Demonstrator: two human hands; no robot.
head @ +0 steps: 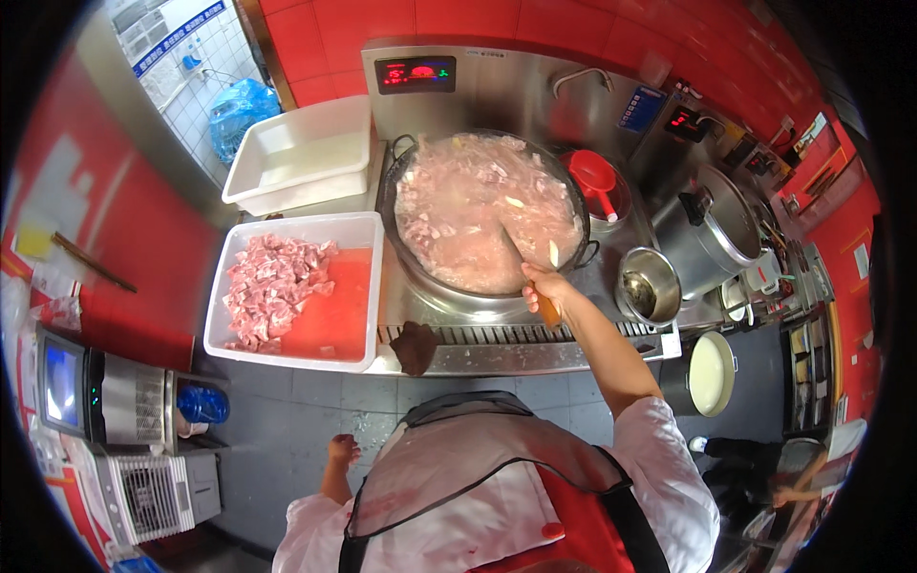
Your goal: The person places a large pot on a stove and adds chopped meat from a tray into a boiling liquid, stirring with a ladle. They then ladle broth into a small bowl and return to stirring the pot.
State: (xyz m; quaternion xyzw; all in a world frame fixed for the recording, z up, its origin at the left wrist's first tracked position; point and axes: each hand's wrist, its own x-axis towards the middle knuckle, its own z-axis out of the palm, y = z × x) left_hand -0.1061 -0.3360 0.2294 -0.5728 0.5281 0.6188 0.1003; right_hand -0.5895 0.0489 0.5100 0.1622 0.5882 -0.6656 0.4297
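My right hand (544, 286) grips the wooden handle (549, 312) of a long cooking tool, probably a spatula. Its metal shaft (512, 247) slants into a large wok (390, 215), and the tool's head is hidden under the food. Pieces of pale pink meat (473, 193) in cloudy liquid fill the wok, with a few yellowish slices among them. Down at my side, over the floor, my left hand (344, 450) hangs with its fingers curled; nothing shows in it. Left of the wok, a white plastic tub (294, 364) holds raw cut meat (276, 286) and reddish liquid.
Behind the meat tub stands another white tub (308, 150). A red plastic ladle (593, 175), a steel pot (648, 286) and a tall stockpot (706, 222) are right of the wok. A dark cloth (414, 349) hangs over the counter edge. Another person (781, 465) is at far right.
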